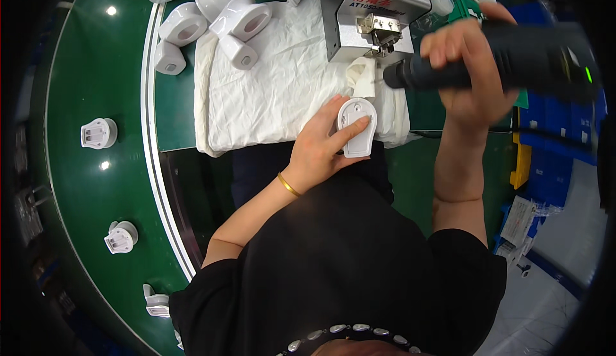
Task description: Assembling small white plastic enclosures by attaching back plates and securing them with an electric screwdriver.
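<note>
My left hand (pixel 316 139) grips a white plastic housing (pixel 359 145), rounded at its far end, over the front edge of a white cloth (pixel 276 83). Its thumb lies across the recessed face, and the fingers wrap the side. My right hand (pixel 471 67) is wrapped round a dark electric screwdriver (pixel 542 51), held nearly level with its tip pointing left. The tip is apart from the housing, up and to its right. Motion blurs the tool. A cream curved piece (pixel 364 77) lies just beyond the housing; whether they touch I cannot tell.
A grey metal screw feeder (pixel 335 38) stands at the far side of the cloth. Several white housings (pixel 181 24) are heaped at the far left. More sit on the green conveyor belt (pixel 77 189) along the left. Blue bins (pixel 545 176) are at the right.
</note>
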`<state>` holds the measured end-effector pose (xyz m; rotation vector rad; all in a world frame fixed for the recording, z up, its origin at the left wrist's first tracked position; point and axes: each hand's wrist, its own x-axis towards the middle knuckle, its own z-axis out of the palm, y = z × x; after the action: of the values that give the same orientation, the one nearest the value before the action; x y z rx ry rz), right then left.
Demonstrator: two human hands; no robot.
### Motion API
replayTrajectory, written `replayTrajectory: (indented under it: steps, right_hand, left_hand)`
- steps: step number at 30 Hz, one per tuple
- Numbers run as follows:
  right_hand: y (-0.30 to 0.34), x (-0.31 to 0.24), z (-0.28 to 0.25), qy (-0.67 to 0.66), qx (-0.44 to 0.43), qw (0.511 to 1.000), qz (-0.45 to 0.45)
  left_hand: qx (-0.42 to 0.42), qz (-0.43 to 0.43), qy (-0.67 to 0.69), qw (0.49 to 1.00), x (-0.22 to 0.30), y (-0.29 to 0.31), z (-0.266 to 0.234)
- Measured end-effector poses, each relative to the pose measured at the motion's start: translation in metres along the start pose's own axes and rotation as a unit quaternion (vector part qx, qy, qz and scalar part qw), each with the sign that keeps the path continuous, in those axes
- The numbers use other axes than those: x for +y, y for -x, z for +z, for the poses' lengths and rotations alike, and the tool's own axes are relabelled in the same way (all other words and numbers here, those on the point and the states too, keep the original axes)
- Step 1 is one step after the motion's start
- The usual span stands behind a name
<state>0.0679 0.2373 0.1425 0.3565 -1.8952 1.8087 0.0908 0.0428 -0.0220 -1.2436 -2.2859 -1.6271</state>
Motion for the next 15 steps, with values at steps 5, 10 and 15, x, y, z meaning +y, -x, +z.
replayTrajectory:
  steps: [5, 10, 15]
  right_hand:
    - [0.029, -0.016, 0.020, 0.036, -0.020, 0.999, 0.009]
    - [0.033, -0.012, 0.023, 0.064, -0.031, 0.997, 0.019]
    - [0.033, -0.010, 0.027, 0.045, -0.029, 0.998, 0.025]
  left_hand:
    - [0.004, -0.003, -0.001, 1.000, -0.002, 0.000, 0.000]
    - [0.011, 0.000, 0.001, 1.000, -0.002, 0.000, 0.000]
    - [0.009, 0.003, 0.006, 1.000, -0.001, -0.001, -0.001]
